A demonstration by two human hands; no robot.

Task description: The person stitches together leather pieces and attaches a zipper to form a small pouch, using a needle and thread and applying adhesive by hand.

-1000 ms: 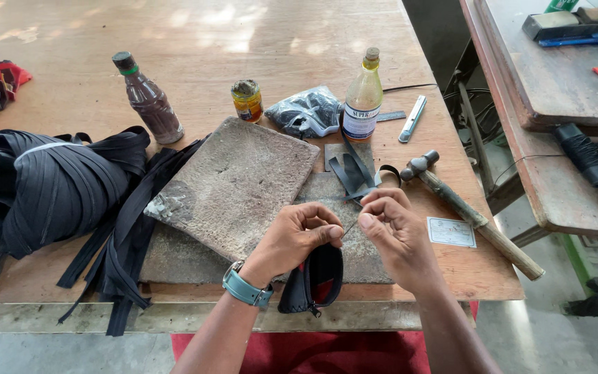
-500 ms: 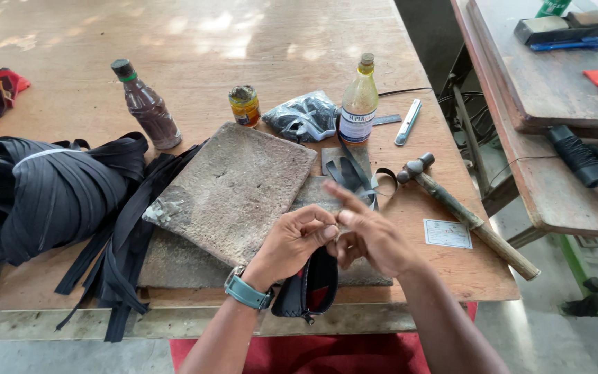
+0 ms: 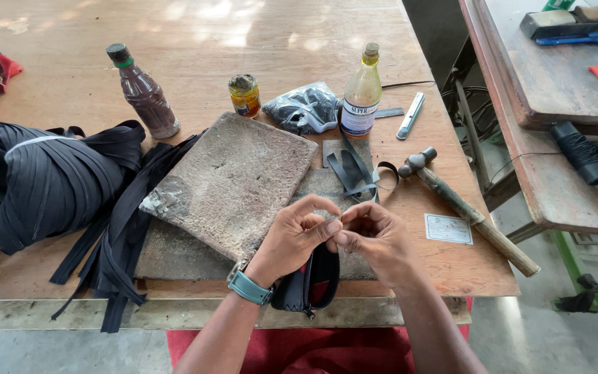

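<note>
— Both your hands meet at the near edge of the wooden bench [image 3: 257, 41]: your left hand [image 3: 297, 235], with the teal wristwatch [image 3: 249, 286], presses its thumb tip against the fingers of your right hand [image 3: 375, 239], pinching something too small to make out.

— And the small black zip pouch [image 3: 309, 280]?

— It hangs under your left hand, over the bench edge, red lining showing. At far left lies the bundle of black zipper tape [image 3: 36, 183], then the brown plastic bottle [image 3: 143, 93], the worn grey stone slab [image 3: 233, 183], the yellow glass bottle [image 3: 362, 93], and, right of your hands, the wooden-handled hammer [image 3: 468, 211].
</note>
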